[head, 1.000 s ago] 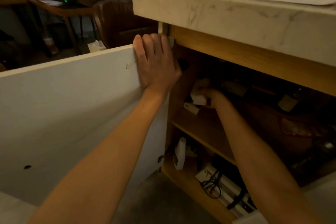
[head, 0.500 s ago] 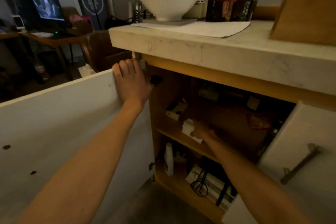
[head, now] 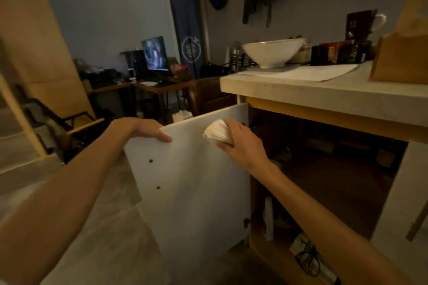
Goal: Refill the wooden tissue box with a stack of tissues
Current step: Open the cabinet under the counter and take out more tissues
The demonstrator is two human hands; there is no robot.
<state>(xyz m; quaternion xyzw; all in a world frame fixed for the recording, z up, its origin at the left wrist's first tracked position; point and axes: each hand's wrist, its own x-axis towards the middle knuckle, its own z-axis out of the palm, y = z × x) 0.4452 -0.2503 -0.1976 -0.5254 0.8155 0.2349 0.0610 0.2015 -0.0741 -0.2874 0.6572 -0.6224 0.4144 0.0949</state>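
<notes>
1 tissue stack (head: 216, 132), pointing up-left, is clutched in the right hand (head: 242, 144); left hand (head: 148, 129) grips cabinet door (head: 196, 183).

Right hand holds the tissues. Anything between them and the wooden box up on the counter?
The countertop edge: the right hand holds the stack of tissues below it, before the open cabinet door, so they must rise over it. On top, the white bowl stands left of the wooden box, possibly near the path.
</notes>
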